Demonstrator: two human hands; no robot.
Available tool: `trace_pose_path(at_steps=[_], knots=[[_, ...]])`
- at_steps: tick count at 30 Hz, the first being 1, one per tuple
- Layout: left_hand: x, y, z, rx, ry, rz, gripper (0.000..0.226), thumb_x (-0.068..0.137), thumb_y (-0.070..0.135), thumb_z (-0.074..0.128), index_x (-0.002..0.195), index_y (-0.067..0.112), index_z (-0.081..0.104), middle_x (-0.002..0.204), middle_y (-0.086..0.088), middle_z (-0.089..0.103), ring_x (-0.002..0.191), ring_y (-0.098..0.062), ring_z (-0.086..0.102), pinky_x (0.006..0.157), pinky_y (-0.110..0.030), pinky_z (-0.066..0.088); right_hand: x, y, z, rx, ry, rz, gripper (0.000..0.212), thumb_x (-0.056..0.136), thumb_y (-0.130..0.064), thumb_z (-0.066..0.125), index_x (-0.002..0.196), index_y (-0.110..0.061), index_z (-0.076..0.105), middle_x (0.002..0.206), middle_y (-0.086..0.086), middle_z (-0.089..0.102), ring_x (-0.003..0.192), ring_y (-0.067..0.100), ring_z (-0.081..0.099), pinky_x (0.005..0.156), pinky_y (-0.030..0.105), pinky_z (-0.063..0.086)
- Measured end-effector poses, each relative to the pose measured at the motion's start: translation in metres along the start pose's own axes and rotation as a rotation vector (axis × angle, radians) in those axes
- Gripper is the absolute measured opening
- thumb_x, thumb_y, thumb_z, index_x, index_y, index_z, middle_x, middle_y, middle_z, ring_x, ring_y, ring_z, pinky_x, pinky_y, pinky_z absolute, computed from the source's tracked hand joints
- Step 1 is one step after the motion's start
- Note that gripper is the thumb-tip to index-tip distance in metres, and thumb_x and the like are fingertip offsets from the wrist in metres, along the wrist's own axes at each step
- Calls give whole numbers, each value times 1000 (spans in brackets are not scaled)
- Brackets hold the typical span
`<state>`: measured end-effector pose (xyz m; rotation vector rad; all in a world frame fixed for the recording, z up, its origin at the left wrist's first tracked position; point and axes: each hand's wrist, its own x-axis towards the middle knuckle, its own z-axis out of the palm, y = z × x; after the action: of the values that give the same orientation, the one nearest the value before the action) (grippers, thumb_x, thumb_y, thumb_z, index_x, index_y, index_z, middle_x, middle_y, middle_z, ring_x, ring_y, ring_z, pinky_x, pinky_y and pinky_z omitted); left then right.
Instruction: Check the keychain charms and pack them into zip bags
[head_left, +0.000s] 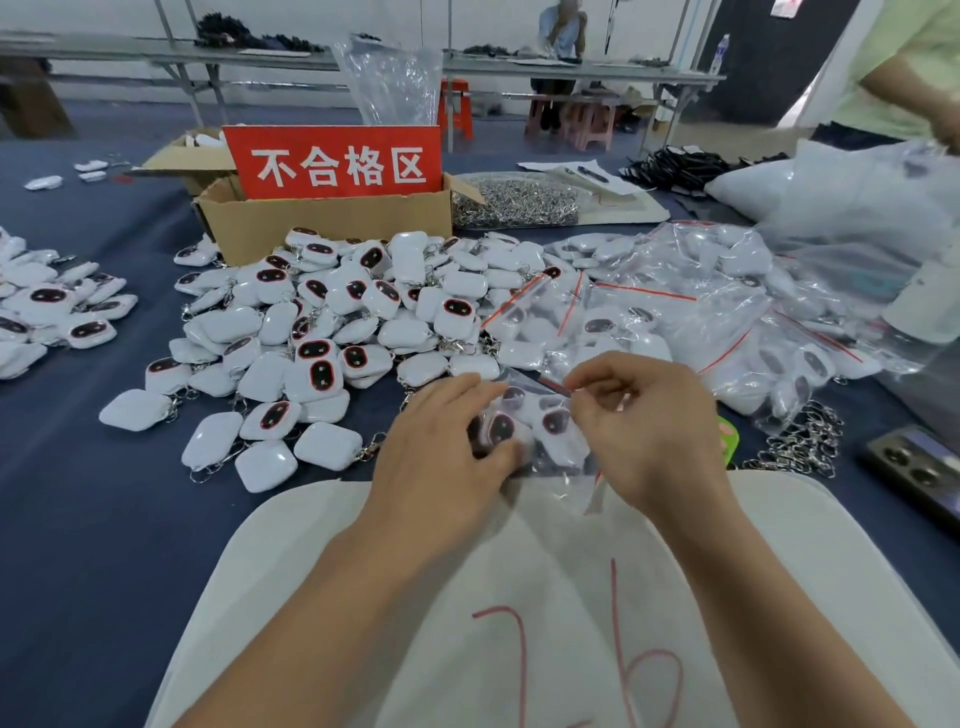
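At the near edge of the blue surface (78, 493), left hand (441, 441) gripped a zip bag (558, 460) with charms (501, 428) inside, fingers curled round its side. Right hand (649, 426) pinched the bag's red seal strip, fingers together on it. Loose charm pile (332, 322) lay just beyond, cardboard box (332, 223) with red sign (337, 163) behind it, filled bags (727, 322) to the right.

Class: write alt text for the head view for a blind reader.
A left hand grips a clear zip bag of white keychain charms while the right hand pinches its red seal. Behind lie a pile of loose charms, filled bags at right, and a cardboard box with a red sign.
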<state>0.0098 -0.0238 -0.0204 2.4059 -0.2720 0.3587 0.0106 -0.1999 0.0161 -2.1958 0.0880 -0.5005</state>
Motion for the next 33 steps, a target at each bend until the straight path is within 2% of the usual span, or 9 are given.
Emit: trace_pose_path(at_steps=[3, 5, 8, 11, 15, 20, 24, 29, 33], knots=[[1, -8, 0, 48, -136, 13, 65, 86, 39, 73, 147, 34, 50, 150, 21, 45, 140, -2, 35, 115, -28, 33, -4, -2, 2, -128, -206, -60, 24, 79, -12, 75, 88, -34, 78, 89, -17, 73, 80, 4, 62, 71, 5, 41], [1, -8, -1, 42, -151, 15, 68, 86, 40, 73, 148, 35, 46, 148, 22, 45, 138, -1, 37, 110, -28, 36, -5, -2, 1, -174, -317, -72, 28, 77, -8, 76, 85, -35, 78, 92, -18, 70, 79, 3, 60, 70, 3, 40], [-1, -5, -5, -91, -42, -98, 67, 79, 47, 75, 141, 42, 51, 136, 24, 53, 123, 1, 49, 98, -23, 40, -3, -1, -2, -35, -176, -11, 28, 79, -10, 78, 71, -36, 76, 59, -20, 61, 56, 1, 54, 53, 7, 38], [2, -9, -15, -175, 146, -193, 52, 86, 42, 72, 137, 39, 60, 138, 17, 58, 128, -3, 49, 106, -27, 38, 1, 0, -6, 73, 48, 19, 26, 82, -11, 73, 75, -36, 77, 55, -15, 56, 47, 0, 51, 49, 7, 36], [5, -20, -25, 74, 278, -201, 44, 91, 20, 68, 134, 22, 64, 137, 6, 60, 132, -13, 43, 107, -23, 30, -3, -1, 1, -30, -181, 75, 19, 86, -20, 73, 73, -33, 77, 65, -21, 70, 54, -4, 59, 50, 6, 40], [11, -41, -31, 174, 89, -164, 62, 93, 6, 56, 153, 18, 43, 159, 1, 40, 148, -19, 31, 122, -38, 27, -1, 0, -3, -66, -238, 78, 25, 85, -13, 70, 69, -31, 77, 59, -26, 68, 49, -5, 58, 45, 6, 38], [16, -49, -27, 311, -98, -54, 65, 100, 22, 46, 162, 27, 26, 170, 6, 21, 157, -13, 10, 124, -35, 13, -5, -1, -4, -76, -316, 30, 29, 82, -7, 72, 76, -35, 76, 60, -29, 67, 62, -11, 62, 54, 2, 40], [18, -56, -21, 364, -69, -32, 57, 101, 25, 46, 157, 24, 37, 161, 5, 38, 153, -18, 21, 122, -35, 16, -6, -3, -5, -87, -449, 31, 34, 71, -19, 82, 87, -48, 78, 85, -33, 70, 81, -15, 62, 64, 0, 42], [18, -55, -21, 326, -1, 5, 51, 96, 22, 55, 146, 18, 51, 141, 3, 52, 138, -20, 39, 114, -34, 29, -6, -2, 3, -62, -235, 68, 24, 82, -12, 76, 82, -36, 80, 74, -23, 66, 59, -14, 57, 53, 2, 38]])
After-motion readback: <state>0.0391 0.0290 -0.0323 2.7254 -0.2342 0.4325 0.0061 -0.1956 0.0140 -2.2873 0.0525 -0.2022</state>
